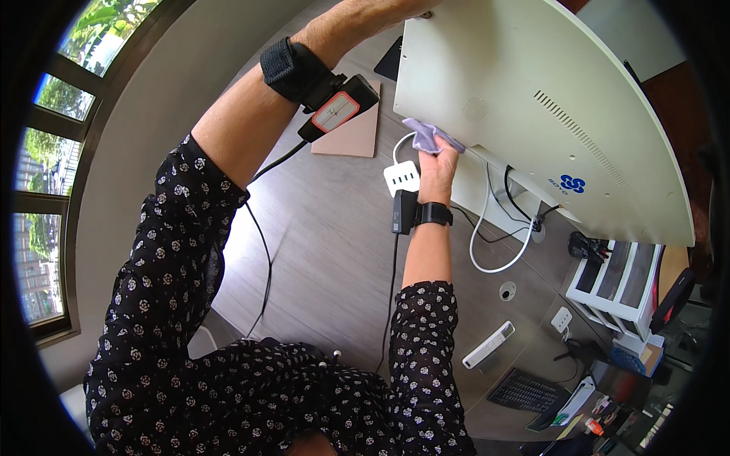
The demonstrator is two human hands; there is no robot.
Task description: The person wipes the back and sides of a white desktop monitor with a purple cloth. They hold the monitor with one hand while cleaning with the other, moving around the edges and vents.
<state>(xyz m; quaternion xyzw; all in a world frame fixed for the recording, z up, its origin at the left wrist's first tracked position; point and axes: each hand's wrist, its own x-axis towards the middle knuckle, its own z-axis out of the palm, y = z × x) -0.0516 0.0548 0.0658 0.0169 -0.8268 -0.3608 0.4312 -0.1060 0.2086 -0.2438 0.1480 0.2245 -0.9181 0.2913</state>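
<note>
A large white all-in-one computer or monitor [513, 102] shows its back, which has a vent strip and a blue SOYO logo. My right hand [438, 165] grips a purple cloth [428, 138] against the lower left edge of the casing. My left hand [410, 7] reaches to the casing's upper corner at the top of the picture; its fingers are cut off or hidden, so their hold cannot be told. Just left of my right hand is a white power cube [401, 178] with several slots. White and black cables [474, 239] hang from the back of the casing near its stand.
A pinkish board [353, 128] lies on the grey wood-grain desk [319, 245]. To the right are a white drawer unit [619, 285], a white power strip [489, 345], a black keyboard [527, 390] and a round cable hole [507, 291]. Thin black cables run from both wrist devices.
</note>
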